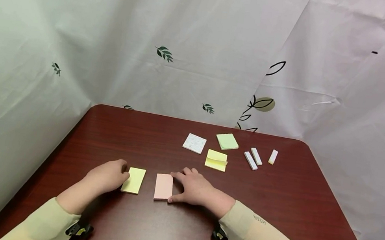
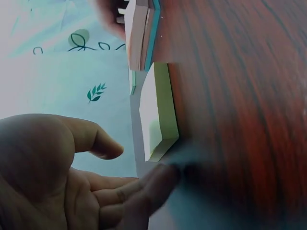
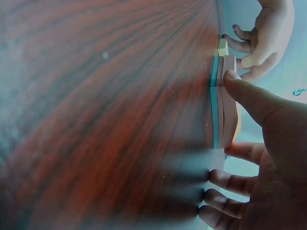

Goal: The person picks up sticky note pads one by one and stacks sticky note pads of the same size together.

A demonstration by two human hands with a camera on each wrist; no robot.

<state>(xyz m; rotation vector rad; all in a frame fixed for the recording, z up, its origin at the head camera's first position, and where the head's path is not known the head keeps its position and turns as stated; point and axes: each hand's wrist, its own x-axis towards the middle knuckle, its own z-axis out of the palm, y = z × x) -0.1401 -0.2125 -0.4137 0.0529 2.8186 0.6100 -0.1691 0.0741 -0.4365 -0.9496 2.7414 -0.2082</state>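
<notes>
A pale yellow sticky note pad [image 1: 133, 180] lies flat on the dark red table, left of the middle. Beside it is my left hand [image 1: 108, 174], thumb and fingers apart; in the left wrist view a gap separates the thumb from the yellow pad [image 2: 160, 108]. Just to the right lies a pink sticky note pad [image 1: 164, 187], with a blue layer at its bottom in the right wrist view. My right hand [image 1: 193, 188] holds this pink pad [image 3: 228, 112] at its near and far right corners between thumb and index finger, the other fingers spread.
Farther back lie a white patterned pad [image 1: 194, 143], a green note pad [image 1: 227, 141] and a yellow pad [image 1: 215, 165] with a raised sheet. Several narrow white strips [image 1: 251, 160] lie right of them. A pale curtain [image 1: 193, 49] hangs behind the table [image 1: 172, 232].
</notes>
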